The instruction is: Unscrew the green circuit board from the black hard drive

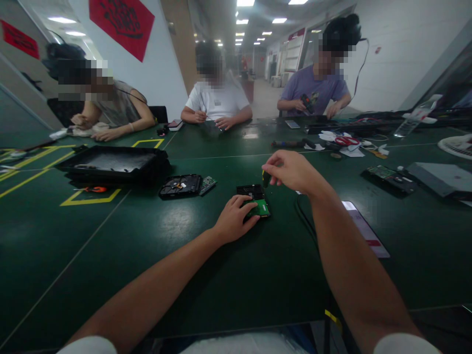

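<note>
A hard drive with a green circuit board lies on the table before me, its far part black. My left hand grips it from the left, the fingers over the board and the thumb at the near edge. Above the drive's far right corner, my right hand pinches a screwdriver with a black and yellow handle, pointing down. The screwdriver's tip is too small to make out. To the left sit an opened black drive casing and a loose circuit board.
Stacked black trays and an orange-handled tool are on the left. A phone and cable lie by my right forearm. Farther right are another circuit-board device, a grey box, red scissors and a bottle. Several people sit opposite.
</note>
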